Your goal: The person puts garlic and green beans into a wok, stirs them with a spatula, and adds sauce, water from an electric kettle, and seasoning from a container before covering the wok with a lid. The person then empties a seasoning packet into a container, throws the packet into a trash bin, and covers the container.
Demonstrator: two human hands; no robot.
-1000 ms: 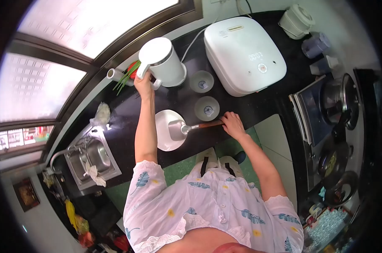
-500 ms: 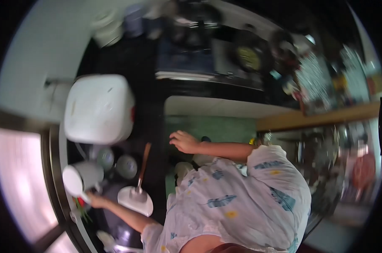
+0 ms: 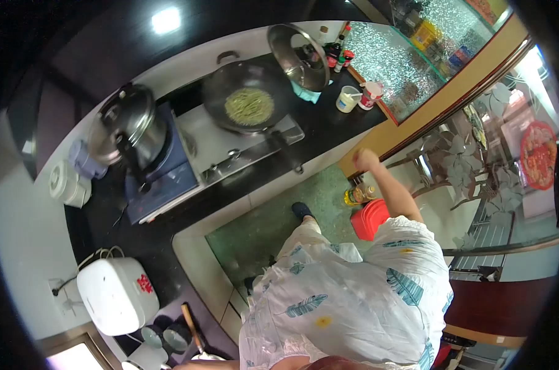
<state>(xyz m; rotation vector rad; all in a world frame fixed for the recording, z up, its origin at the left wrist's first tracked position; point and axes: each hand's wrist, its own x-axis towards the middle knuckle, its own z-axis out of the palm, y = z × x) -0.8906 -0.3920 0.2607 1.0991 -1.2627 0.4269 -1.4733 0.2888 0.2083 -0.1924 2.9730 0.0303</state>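
Observation:
At the bottom edge, my left hand (image 3: 178,366) is mostly cut off, close to the handle side of a white jug (image 3: 149,356); its fingers are out of sight. Two small glasses (image 3: 176,338) stand by the jug. Just right of them lies a spatula (image 3: 193,328) with a wooden handle. My right hand (image 3: 367,160) hangs in the air off the counter's right end, fingers curled in, nothing visible inside. Nearest to it are an oil bottle (image 3: 356,195) and a red container (image 3: 371,217) on the floor below.
A wok (image 3: 215,102) with green strips of food sits on the stove (image 3: 199,142), its handle jutting over the front edge. A glass lid (image 3: 299,55) leans behind it. A pressure cooker (image 3: 145,123) stands left; a white appliance (image 3: 113,296) is on the side counter.
My view has swung right, toward the stove. My right hand has moved out to the right, its fingers more curled. My left hand, at the jug's handle before, has slid to the bottom edge.

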